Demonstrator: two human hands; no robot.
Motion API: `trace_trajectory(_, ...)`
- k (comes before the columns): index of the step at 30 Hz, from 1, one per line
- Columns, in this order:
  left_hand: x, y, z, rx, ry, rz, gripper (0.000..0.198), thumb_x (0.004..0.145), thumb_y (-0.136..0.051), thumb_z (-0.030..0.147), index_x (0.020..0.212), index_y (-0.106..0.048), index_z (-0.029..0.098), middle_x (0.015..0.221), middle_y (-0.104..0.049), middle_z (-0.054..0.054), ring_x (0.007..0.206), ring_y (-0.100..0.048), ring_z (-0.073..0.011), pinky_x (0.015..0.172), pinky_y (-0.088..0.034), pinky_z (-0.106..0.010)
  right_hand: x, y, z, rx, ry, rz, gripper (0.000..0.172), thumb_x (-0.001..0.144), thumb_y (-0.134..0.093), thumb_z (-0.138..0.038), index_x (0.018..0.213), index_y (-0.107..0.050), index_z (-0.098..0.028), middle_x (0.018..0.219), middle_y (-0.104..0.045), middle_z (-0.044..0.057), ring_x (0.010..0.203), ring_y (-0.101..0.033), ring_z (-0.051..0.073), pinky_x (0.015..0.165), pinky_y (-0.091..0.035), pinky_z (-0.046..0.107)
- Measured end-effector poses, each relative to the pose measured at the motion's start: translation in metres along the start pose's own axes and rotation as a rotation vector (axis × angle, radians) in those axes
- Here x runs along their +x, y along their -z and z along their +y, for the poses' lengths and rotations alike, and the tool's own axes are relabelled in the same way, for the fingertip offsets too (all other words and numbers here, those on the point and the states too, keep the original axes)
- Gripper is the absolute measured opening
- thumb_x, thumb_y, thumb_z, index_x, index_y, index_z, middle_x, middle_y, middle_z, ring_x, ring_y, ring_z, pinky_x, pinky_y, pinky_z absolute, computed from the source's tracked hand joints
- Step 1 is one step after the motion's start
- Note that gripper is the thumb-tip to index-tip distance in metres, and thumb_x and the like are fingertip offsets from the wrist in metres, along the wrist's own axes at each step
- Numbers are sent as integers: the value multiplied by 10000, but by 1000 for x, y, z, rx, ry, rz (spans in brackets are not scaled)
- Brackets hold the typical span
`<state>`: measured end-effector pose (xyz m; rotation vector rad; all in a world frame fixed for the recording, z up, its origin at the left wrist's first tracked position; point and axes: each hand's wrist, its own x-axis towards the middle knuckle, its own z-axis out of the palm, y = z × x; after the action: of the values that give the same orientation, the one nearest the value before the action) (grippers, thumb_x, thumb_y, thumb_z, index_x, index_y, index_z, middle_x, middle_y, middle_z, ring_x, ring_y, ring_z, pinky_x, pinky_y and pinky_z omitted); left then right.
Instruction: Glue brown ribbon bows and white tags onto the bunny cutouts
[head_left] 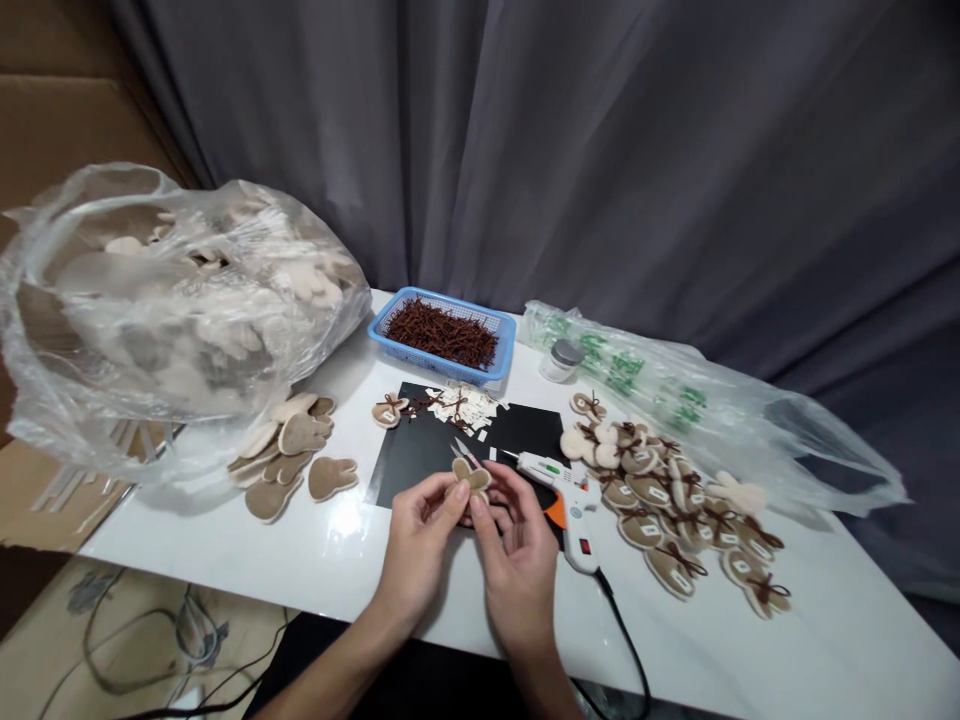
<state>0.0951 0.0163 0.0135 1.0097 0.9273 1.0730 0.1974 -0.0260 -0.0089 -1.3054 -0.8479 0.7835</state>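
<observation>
Both hands pinch one small brown fabric bunny cutout with a pale edge (472,478) above the near edge of the black mat (394,460). My left hand (427,535) grips its left side between thumb and fingers. From the other side my right hand (517,550) holds it, fingers curled; the lower part is hidden behind the thumbs. Just beyond the cutout, slim pointed metal tips (463,450) show; whether they lie on the mat or are held I cannot tell. Beside my right hand lies a white glue gun (574,505) with an orange trigger, its nozzle over the mat.
Plain bunny cutouts (306,433) are piled left, before a clear bag (202,320) of more. A blue basket (375,338) holds brown bows. White labels (465,405) lie on the mat. Finished bunnies (652,490), a jar (561,362) and plastic wrap (720,390) are right.
</observation>
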Motion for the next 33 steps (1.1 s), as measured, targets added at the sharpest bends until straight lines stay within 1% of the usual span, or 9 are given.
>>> trace_trajectory(3, 3, 9, -1, 74, -23, -21, 376, 874, -867, 527, 1011, -883, 177, 994, -851, -107, 936, -782, -256, 877, -608, -316, 3, 1, 0, -3, -5, -15, 374, 980, -748, -453, 1270, -731, -216, 1260, -781, 137, 1026, -774, 241, 844, -652, 339)
trace_trajectory(6, 5, 15, -4, 123, -22, -22, 348, 854, -893, 488, 995, -889, 169, 1008, -857, -121, 934, -791, -271, 872, -622, -340, 9, 3, -1, -4, -16, -39, 321, 962, -761, -476, 1122, -772, -197, 1145, -791, 131, 970, -770, 244, 791, -652, 332)
trace_trajectory(9, 6, 16, -6, 88, 18, 9, 350, 807, -934, 470, 977, -882, 168, 967, -860, -115, 887, -795, -261, 849, -632, -343, 15, 5, -2, 24, -52, -63, 300, 929, -797, -487, 982, -787, -191, 985, -794, 99, 873, -755, 230, 763, -646, 330)
trace_trajectory(13, 6, 16, -5, 13, 65, 13, 367, 735, -986, 458, 903, -848, 161, 884, -843, -94, 825, -785, -239, 818, -630, -338, 20, 10, -1, 87, -125, -98, 301, 901, -828, -491, 926, -798, -192, 892, -800, 73, 834, -746, 230, 781, -632, 348)
trace_trajectory(21, 8, 23, 10, -79, 266, -98, 418, 723, -1001, 462, 915, -822, 138, 884, -785, -72, 817, -696, -164, 790, -535, -261, 29, 17, -7, 98, -182, -236, 316, 859, -880, -490, 952, -815, -195, 899, -804, 63, 839, -730, 215, 777, -609, 329)
trace_trajectory(24, 6, 18, 10, -146, 215, -4, 406, 723, -998, 471, 866, -765, 171, 895, -756, -40, 880, -675, -163, 831, -519, -248, 27, 12, -8, 161, -193, -189, 384, 822, -922, -469, 1073, -784, -212, 991, -805, 66, 932, -751, 224, 847, -634, 346)
trace_trajectory(27, 3, 11, 7, -229, 178, 69, 416, 738, -989, 463, 812, -685, 189, 889, -742, -20, 884, -657, -152, 843, -509, -237, 22, 4, -5, 177, -202, -166, 413, 812, -935, -471, 1080, -755, -212, 1027, -802, 81, 944, -757, 230, 849, -651, 358)
trace_trajectory(31, 1, 9, 7, -298, 204, 43, 418, 743, -983, 429, 791, -647, 186, 861, -725, -10, 782, -624, -131, 776, -505, -242, 18, 1, -5, 195, -182, -146, 385, 830, -929, -459, 1047, -737, -204, 1012, -798, 90, 930, -762, 229, 846, -662, 363)
trace_trajectory(33, 2, 10, 10, -301, 211, 15, 379, 752, -975, 399, 833, -672, 185, 882, -741, -21, 798, -648, -144, 799, -522, -261, 18, 2, -7, 217, -159, -126, 390, 826, -937, -429, 1068, -724, -209, 1019, -791, 84, 937, -764, 225, 838, -663, 353)
